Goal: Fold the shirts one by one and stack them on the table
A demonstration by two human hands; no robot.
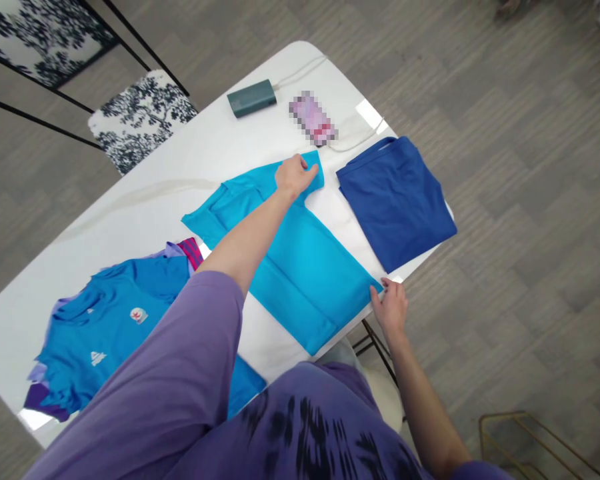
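Left hand (294, 177) touched turquoise shirt (305, 253) at twelve o'clock, grip unclear; right hand (391, 307) pinched its corner (376, 287) at four; blue garment (397, 207) lay at two

Narrow gap beside cyan shirt (300, 250), navy garment (397, 203) opposite

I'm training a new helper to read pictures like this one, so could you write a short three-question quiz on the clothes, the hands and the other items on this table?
1. Multiple choice: which hand is at the corner of the bright blue shirt nearest the folded dark blue garment?
a) left
b) right
c) neither

2. True or false: the dark green power bank lies on the white table, apart from the phone.

3. Fill in the blank: the left hand is at the bright blue shirt's ____.

Key: 1. b, the right hand; 2. true; 3. sleeve.
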